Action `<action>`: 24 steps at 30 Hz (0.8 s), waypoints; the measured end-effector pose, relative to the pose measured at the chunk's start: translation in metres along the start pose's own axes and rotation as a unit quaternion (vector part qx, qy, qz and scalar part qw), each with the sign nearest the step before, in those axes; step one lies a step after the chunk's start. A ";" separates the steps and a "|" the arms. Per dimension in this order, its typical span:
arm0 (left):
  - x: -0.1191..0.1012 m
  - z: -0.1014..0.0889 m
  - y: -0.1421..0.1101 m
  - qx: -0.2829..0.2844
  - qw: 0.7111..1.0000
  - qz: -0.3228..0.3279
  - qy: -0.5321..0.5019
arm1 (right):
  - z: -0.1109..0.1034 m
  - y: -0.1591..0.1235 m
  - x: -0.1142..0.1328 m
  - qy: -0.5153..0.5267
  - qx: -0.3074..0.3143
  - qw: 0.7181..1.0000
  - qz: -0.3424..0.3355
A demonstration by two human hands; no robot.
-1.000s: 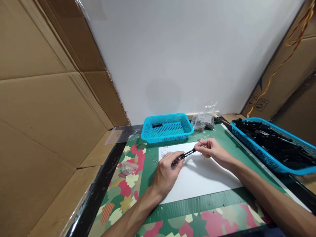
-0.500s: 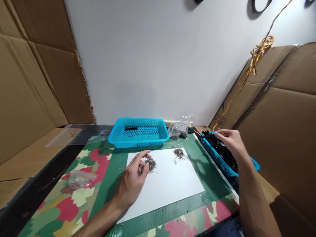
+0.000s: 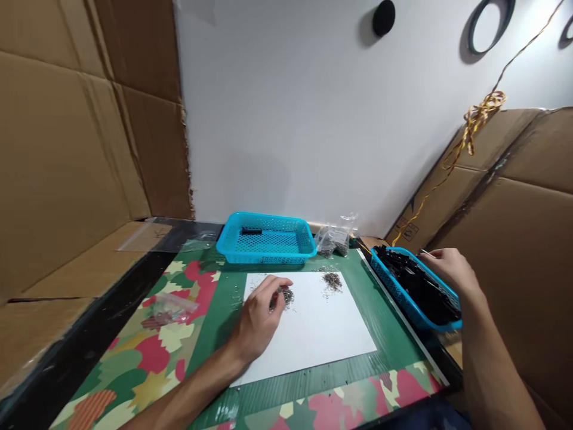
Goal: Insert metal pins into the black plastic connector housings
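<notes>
My left hand rests over the white sheet of paper, beside a pile of tiny silvery metal pieces. Its fingers are curved and the thumb stands apart from them; I see nothing held. At the right, my right hand is pinched on a thin shiny metal piece, too small to name. That hand is over the far right side of a blue basket full of black parts. A second pile of small brownish metal pieces lies on the paper's far right.
Behind the paper stands a blue mesh basket with a black part inside. Clear bags of small parts sit beside it. A plastic bag lies on the left. Cardboard walls flank the table.
My right hand has moved right and away from the left part of the black-parts basket, and the thin shiny piece now shows at its fingertips. The view has shifted; my left hand stays by the pile.
</notes>
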State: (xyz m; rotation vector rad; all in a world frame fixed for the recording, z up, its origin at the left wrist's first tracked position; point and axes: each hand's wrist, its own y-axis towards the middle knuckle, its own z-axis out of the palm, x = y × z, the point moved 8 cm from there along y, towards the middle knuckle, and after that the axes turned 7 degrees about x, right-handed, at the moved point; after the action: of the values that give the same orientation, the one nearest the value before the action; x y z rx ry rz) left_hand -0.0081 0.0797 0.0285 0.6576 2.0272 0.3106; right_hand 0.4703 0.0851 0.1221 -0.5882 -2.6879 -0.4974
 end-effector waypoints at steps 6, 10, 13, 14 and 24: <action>-0.001 0.013 -0.009 0.066 0.998 -0.008 -0.016 | 0.038 -0.034 0.165 0.129 -0.055 0.951 -0.277; -0.007 0.020 -0.018 0.112 0.994 -0.007 -0.005 | 0.110 -0.070 0.294 0.131 0.127 0.870 -0.458; -0.011 0.023 -0.023 0.135 0.991 -0.003 -0.001 | 0.171 -0.075 0.359 0.080 0.238 0.842 -0.478; -0.012 0.023 -0.024 0.137 0.991 -0.002 -0.003 | 0.189 -0.073 0.376 0.067 0.252 0.838 -0.480; -0.014 0.024 -0.027 0.129 0.992 0.010 0.000 | 0.298 -0.041 0.428 -0.076 0.300 0.852 -0.422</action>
State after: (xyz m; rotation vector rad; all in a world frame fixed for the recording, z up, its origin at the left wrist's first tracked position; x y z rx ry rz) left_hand 0.0092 0.0484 0.0140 0.8380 2.0808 0.0593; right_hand 0.0107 0.3127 0.0198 0.7900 -2.9005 0.2370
